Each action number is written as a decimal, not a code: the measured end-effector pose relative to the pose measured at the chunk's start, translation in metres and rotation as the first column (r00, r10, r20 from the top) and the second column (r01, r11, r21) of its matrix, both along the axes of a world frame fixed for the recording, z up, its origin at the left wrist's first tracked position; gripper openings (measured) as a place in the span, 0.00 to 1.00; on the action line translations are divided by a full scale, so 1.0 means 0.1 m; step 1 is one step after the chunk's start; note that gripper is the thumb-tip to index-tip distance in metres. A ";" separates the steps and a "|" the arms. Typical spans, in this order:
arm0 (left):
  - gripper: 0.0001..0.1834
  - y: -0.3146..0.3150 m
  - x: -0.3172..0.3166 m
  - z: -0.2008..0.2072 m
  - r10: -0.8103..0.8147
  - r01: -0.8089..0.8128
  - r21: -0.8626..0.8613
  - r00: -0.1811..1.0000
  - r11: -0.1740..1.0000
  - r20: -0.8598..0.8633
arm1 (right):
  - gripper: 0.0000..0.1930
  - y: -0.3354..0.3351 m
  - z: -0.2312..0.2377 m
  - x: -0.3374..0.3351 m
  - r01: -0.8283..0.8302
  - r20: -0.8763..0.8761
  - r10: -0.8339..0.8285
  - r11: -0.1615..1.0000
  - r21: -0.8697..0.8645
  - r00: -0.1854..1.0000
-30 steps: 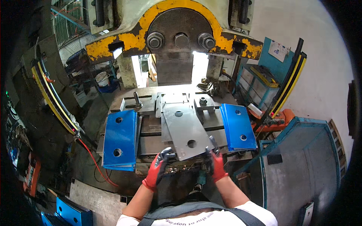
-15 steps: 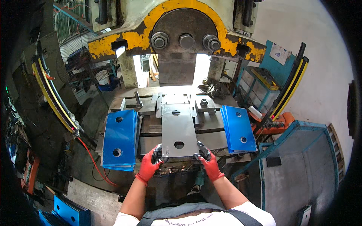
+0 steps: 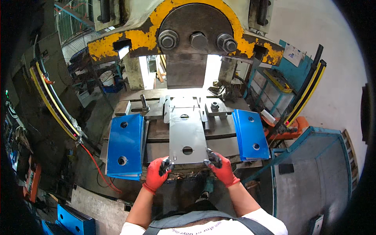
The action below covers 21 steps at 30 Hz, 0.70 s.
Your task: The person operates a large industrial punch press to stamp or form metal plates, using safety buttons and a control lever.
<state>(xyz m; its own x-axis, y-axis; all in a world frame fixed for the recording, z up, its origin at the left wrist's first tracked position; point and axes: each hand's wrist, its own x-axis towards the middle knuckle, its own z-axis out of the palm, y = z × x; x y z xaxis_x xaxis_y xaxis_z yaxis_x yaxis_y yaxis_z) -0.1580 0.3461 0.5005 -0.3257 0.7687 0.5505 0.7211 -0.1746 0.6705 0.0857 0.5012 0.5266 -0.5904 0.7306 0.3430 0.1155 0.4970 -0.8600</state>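
Observation:
A grey rectangular metal plate (image 3: 187, 135) with two round cutouts lies lengthwise in front of me. Its far end rests in the bright die area (image 3: 184, 102) of a press. My left hand (image 3: 158, 172), in a red glove with black fingertips, grips the near left corner. At the near right corner my right hand (image 3: 222, 169), gloved alike, holds the edge with curled fingers. Stacks of blue plates with two holes flank it: the left stack (image 3: 124, 145) and the right stack (image 3: 251, 135).
Above the die hangs the press ram (image 3: 182, 23), yellow and worn, with large bolts. Striped guard posts stand left (image 3: 53, 102) and right (image 3: 307, 94). A blue-framed metal bin (image 3: 313, 176) is at right. More blue plates (image 3: 76, 221) sit lower left; a red hose (image 3: 94, 164) trails there.
The ram looks slightly larger and nearer to me. The view has shifted a little, and both hands remain at the plate's near corners, with the right hand turned slightly outward.

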 end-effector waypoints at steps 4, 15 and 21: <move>0.23 -0.01 -0.01 0.02 0.004 -0.005 -0.017 0.996 1.000 -0.090 | 0.23 -0.01 0.02 0.05 -0.044 0.027 0.043 0.998 0.041 0.999; 0.29 0.17 -0.19 -0.17 0.100 -0.100 0.000 0.992 0.995 -0.075 | 0.32 0.30 -0.36 -0.03 0.084 -0.062 -0.077 0.989 0.122 0.995; 0.27 0.19 -0.20 -0.15 0.110 -0.102 0.072 0.987 0.992 -0.117 | 0.29 0.32 -0.29 0.00 0.006 -0.058 -0.002 0.997 0.080 0.998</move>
